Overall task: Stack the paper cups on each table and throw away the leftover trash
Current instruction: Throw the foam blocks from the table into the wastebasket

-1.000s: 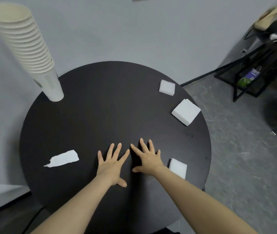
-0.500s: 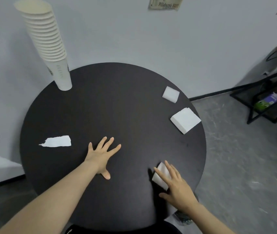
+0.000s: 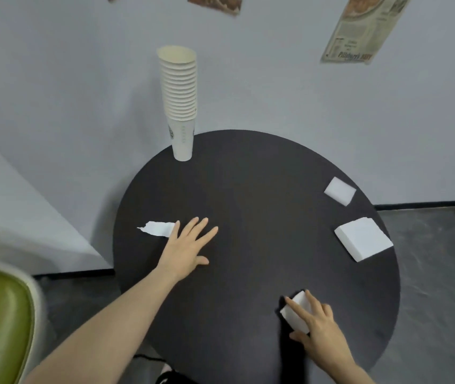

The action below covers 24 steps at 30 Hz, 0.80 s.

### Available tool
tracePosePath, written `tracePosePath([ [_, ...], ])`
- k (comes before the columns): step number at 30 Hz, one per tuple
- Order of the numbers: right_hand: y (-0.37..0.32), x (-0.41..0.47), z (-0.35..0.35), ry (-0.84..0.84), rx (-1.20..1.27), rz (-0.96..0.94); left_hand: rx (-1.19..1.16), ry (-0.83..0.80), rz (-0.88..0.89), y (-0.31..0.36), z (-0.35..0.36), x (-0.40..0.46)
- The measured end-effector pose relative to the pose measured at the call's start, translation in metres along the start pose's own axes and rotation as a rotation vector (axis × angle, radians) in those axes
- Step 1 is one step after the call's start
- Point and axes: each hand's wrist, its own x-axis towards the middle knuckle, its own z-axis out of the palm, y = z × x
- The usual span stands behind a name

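A tall stack of paper cups [image 3: 179, 106] stands upright at the far edge of the round black tabletop [image 3: 248, 195]. The left hand [image 3: 186, 246] lies flat with fingers spread, its little finger touching a torn paper scrap [image 3: 156, 228]. The right hand [image 3: 319, 325] curls around a white block [image 3: 294, 311] near the front edge — two more white blocks [image 3: 363, 238] sit at the right.
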Motion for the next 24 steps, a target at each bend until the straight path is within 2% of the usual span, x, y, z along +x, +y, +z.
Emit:
tracePosePath([
  [2,-0.008,-0.001,0.001,-0.001,0.020,0.050,0.017,0.075,-0.137,-0.042,-0.001,-0.005],
  [5,-0.017,-0.002,0.001,0.015,0.032,0.118,-0.063,0.021,-0.261,-0.093,0.003,-0.007],
  [9,-0.026,-0.004,0.003,0.026,0.065,0.191,-0.155,-0.078,-0.178,-0.119,0.011,0.000],
  [14,-0.039,-0.011,0.007,0.016,0.068,0.263,-0.236,0.055,-0.120,-0.122,0.010,0.011],
  [24,-0.052,-0.006,-0.003,-0.082,0.048,0.329,-0.383,0.101,-0.036,-0.121,0.005,0.027],
])
